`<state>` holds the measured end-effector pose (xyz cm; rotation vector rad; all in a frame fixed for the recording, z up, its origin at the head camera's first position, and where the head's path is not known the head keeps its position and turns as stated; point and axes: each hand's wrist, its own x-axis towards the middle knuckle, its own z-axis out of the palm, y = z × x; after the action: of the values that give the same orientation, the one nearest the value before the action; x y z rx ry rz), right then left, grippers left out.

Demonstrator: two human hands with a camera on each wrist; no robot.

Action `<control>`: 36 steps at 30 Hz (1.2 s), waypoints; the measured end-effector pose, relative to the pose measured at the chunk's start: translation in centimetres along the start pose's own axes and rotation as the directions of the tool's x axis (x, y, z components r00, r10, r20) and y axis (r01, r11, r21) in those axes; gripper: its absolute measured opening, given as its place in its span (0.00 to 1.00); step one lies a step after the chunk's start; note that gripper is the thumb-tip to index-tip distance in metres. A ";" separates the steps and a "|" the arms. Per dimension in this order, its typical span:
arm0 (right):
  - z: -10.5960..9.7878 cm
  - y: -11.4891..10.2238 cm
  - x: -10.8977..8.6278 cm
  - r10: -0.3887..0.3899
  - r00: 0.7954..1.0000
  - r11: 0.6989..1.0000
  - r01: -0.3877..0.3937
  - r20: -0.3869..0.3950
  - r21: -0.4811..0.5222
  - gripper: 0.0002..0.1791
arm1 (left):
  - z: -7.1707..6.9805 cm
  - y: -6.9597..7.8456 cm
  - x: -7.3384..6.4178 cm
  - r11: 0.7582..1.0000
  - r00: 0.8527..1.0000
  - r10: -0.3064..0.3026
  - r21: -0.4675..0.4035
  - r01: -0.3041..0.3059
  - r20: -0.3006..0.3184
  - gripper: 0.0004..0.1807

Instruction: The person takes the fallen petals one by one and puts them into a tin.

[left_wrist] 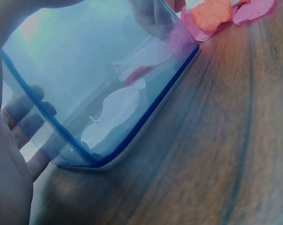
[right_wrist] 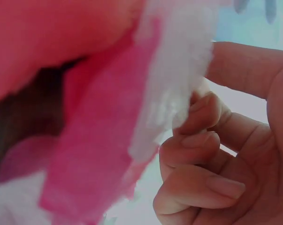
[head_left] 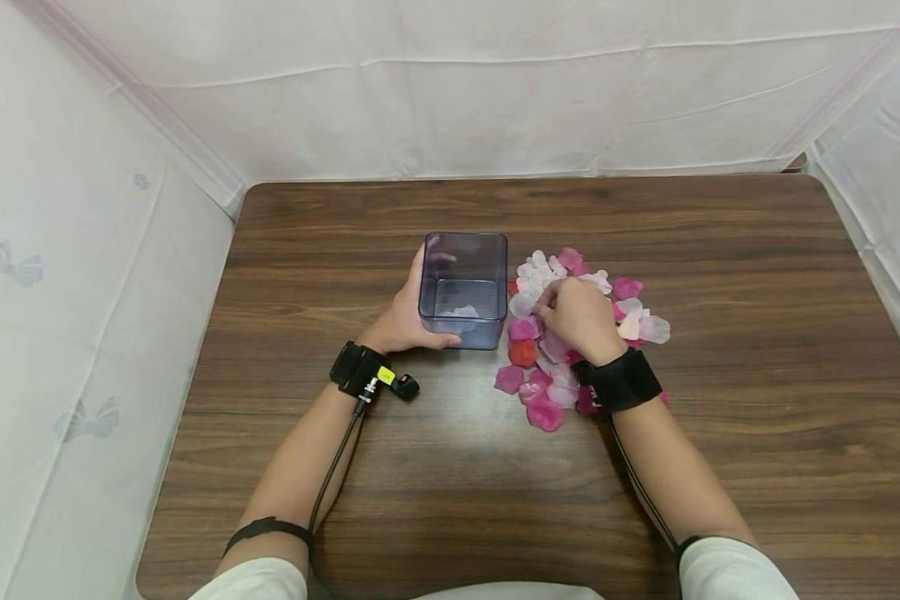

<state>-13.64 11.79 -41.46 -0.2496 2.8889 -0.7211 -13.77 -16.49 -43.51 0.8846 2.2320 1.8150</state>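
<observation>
A see-through bluish-grey plastic box (head_left: 463, 287) stands on the table, tilted in the head view's perspective. My left hand (head_left: 407, 312) grips it from the left side, thumb along the near wall and fingers behind. Inside, a few white petals (left_wrist: 115, 110) lie on the bottom. Right of the box spreads a pile of artificial petals in pink (head_left: 545, 414), red (head_left: 522, 353) and white. My right hand (head_left: 581, 312) is over the pile, fingers curled, with thumb and index fingertips pinching at a white petal (right_wrist: 174, 79). Pink petals (right_wrist: 99, 126) partly block the right wrist view.
The brown wood-grain table (head_left: 330, 275) has rounded corners. White sheets (head_left: 450, 117) hang along its back and both sides. Black straps with cables (head_left: 337, 450) run along both forearms, and a small camera (head_left: 405, 387) sticks out from the left wrist.
</observation>
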 end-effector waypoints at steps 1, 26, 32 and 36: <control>-0.1 0.0 0.0 -0.005 1.000 1.000 0.005 -0.002 0.004 0.09 | 0.0 0.0 0.0 1.000 1.000 0.000 -0.002 0.000 0.000 0.76; -1.3 -4.3 -2.9 -0.420 0.685 0.773 0.614 -0.595 0.161 0.07 | 0.2 -0.1 -0.1 0.999 1.000 0.021 -0.025 -0.021 -0.003 0.76; -0.3 -4.9 -3.0 -0.453 0.701 0.754 0.631 -0.550 0.183 0.06 | 0.2 -0.1 -0.1 1.000 1.000 0.019 -0.016 -0.020 -0.009 0.76; -0.1 -5.0 -3.0 -0.450 0.706 0.757 0.627 -0.547 0.185 0.06 | 0.1 0.0 -0.1 1.000 1.000 0.021 -0.018 -0.021 -0.008 0.76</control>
<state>-10.08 8.12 -38.62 -1.0656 3.0251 -1.6037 -13.62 -16.44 -43.58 0.9023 2.2153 1.8482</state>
